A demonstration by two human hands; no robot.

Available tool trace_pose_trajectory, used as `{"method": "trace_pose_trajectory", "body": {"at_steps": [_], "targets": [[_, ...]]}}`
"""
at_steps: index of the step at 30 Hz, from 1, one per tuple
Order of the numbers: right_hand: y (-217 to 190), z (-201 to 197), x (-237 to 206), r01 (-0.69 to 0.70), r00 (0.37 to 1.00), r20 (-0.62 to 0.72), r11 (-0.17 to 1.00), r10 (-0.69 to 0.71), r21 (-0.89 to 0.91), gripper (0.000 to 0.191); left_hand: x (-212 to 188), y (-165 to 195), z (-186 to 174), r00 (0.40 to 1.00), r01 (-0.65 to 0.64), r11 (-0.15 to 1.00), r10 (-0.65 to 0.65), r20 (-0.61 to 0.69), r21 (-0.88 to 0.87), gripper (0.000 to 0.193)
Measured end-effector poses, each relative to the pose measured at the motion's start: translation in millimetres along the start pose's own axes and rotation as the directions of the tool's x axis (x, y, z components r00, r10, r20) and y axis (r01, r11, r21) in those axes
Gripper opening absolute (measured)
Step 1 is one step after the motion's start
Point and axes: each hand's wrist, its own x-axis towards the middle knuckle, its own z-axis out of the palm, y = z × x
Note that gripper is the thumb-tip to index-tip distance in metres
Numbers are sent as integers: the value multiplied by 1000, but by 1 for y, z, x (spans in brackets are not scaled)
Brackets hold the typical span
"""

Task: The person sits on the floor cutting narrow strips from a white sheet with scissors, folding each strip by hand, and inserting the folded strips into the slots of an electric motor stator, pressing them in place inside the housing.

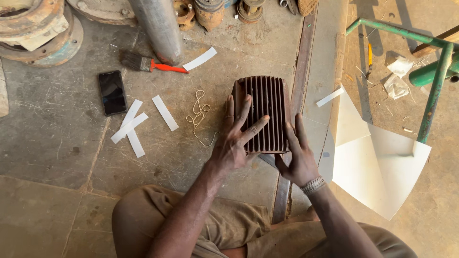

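A dark brown finned metal block (266, 107) stands on the concrete floor in front of me. My left hand (235, 137) rests flat on its ribbed top, fingers spread apart. My right hand (296, 155) cups the block's near right corner from below and the side, holding it; a metal bracelet is on that wrist. My knees in tan trousers show at the bottom.
White paper strips (131, 126) and a coil of string (199, 116) lie left of the block. A black phone (112, 92) and a red-handled brush (149, 63) are farther left. A large white sheet (377, 167), a green metal frame (435, 91) and rusty machine parts (38, 28) surround.
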Motion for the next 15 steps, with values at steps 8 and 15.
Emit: {"method": "trace_pose_trajectory", "body": {"at_steps": [8, 15], "targets": [[31, -16, 39, 74, 993, -87, 991, -84, -115, 97, 40, 1, 9, 995, -66, 998, 64, 75, 25, 103], [54, -35, 128, 2, 1000, 3, 979, -2, -205, 77, 124, -42, 10, 974, 149, 986, -133, 184, -78, 86]]}}
